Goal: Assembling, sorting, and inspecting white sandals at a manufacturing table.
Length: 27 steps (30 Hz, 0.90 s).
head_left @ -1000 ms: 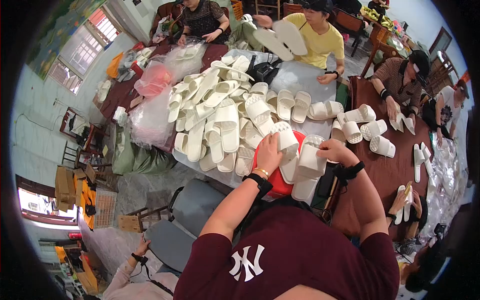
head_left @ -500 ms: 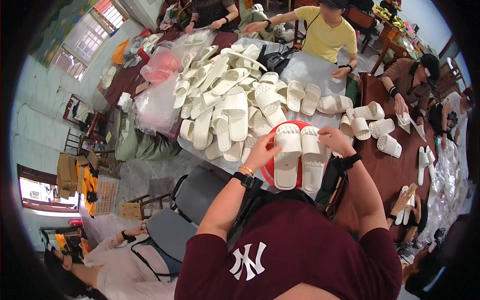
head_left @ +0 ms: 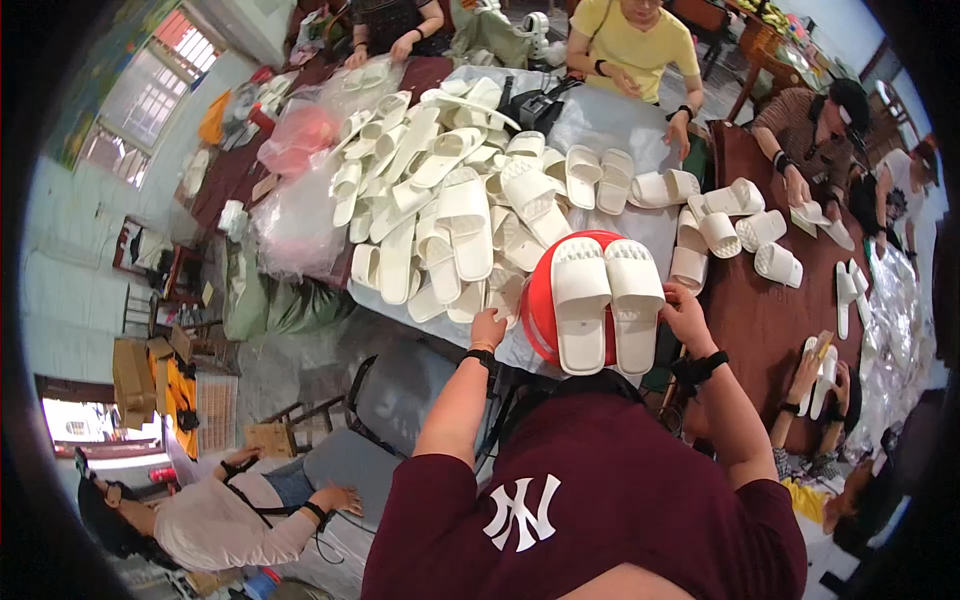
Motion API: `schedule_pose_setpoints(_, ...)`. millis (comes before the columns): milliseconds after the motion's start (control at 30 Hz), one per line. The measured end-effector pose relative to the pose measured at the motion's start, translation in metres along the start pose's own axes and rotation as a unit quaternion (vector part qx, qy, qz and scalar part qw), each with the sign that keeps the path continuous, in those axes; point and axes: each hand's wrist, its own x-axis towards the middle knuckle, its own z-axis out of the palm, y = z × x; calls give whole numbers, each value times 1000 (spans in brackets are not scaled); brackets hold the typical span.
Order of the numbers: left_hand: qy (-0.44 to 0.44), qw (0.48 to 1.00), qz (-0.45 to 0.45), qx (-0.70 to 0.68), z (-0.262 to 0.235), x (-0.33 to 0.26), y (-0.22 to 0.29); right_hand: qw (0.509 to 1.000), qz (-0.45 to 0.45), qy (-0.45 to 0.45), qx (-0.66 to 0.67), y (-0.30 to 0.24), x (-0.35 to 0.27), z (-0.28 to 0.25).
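Two white slippers, a left one [head_left: 581, 305] and a right one [head_left: 635, 305], lie side by side on a red round top [head_left: 540, 300] in front of me, toe straps pointing away. My right hand [head_left: 684, 318] is at the outer edge of the right slipper, its fingers loosely bent and apart; whether they touch it I cannot tell. Off to the left of the red top, my left hand [head_left: 487, 329] is at the table's near edge, below a slipper [head_left: 506, 293] at the pile's border. Its fingers look loosely parted with nothing visible in them.
A large heap of white slippers [head_left: 463, 215] covers the grey table. More slippers [head_left: 735, 197] lie to the right, toward a dark red table [head_left: 780, 320]. Across stands a person in yellow [head_left: 635, 50]; others work at right. Grey chairs [head_left: 400, 390] stand at my left.
My left hand has left the left slipper and moved left to the table edge. My right hand has dropped lower beside the right slipper. The person in yellow has drawn an outstretched arm in.
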Motion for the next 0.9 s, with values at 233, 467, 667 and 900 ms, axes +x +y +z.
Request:
schedule_pose_setpoints(233, 33, 992, 122, -11, 3, 31, 15, 994, -8, 67, -82, -32, -21, 24)
schedule_pose_setpoints(467, 28, 993, 52, 98, 6, 47, 6, 985, 0, 103, -138, -36, -27, 36)
schedule_pose_setpoints(667, 31, 990, 89, 103, 12, 49, 11, 979, -1, 131, -155, -42, -32, 36)
schedule_pose_setpoints(900, 11, 984, 92, 155, 14, 56, 2, 979, 27, 120, -163, -42, -27, 39)
